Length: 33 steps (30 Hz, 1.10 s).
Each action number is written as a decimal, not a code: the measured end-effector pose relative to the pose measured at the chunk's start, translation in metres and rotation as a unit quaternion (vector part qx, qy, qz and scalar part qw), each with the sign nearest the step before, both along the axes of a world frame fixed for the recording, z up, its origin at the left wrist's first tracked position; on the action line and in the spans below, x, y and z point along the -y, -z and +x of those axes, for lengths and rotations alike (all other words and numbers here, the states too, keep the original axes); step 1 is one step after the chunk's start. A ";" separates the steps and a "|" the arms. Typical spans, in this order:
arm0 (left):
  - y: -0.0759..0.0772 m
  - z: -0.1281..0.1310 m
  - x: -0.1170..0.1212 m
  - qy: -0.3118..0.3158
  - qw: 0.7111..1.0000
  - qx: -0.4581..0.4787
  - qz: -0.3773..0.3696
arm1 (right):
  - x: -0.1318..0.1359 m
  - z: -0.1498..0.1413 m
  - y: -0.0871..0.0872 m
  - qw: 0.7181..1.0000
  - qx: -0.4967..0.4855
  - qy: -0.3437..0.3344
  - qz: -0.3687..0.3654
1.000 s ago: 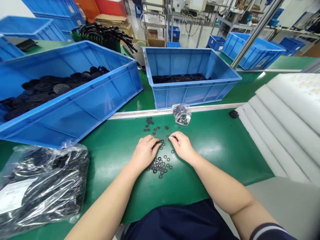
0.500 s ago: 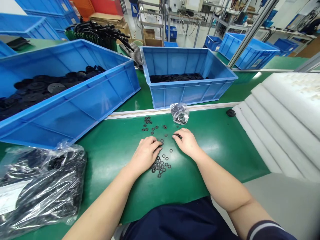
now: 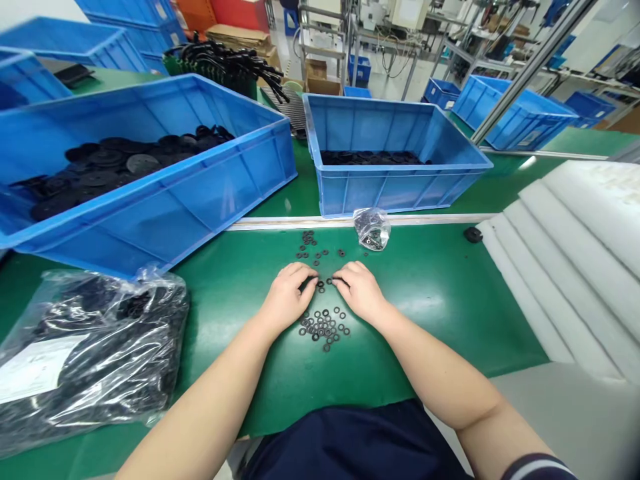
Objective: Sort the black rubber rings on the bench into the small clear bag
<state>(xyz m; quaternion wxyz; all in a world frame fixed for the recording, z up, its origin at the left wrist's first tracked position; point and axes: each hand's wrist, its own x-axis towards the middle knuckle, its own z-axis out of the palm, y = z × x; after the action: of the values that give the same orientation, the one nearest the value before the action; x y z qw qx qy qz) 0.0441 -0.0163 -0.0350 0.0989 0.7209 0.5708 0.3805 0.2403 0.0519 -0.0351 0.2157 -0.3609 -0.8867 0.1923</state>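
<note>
The left hand (image 3: 289, 298) and right hand (image 3: 361, 291) lie curled, fingertips down among small black rubber washers (image 3: 324, 327) on the green bench mat (image 3: 425, 320); whether either pinches one cannot be told. A small clear bag (image 3: 371, 229) sits at the mat's far edge.

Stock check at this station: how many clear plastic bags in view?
2: a large bag at lower left, and a small bag just right of centre. More may be hidden.

Head cam, fwd/down at hands (image 3: 289, 300)
</note>
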 end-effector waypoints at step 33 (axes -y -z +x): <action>0.007 0.019 0.012 0.015 0.971 -0.234 -0.046 | -0.025 0.068 -0.049 0.562 -0.573 -0.082 -0.590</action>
<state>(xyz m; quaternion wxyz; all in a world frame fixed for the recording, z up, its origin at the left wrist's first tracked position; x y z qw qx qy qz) 0.0633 -0.0279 -0.0422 0.0009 0.7930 0.5840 0.1732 0.3079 0.0771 0.0143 0.4008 -0.1474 -0.2912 0.8561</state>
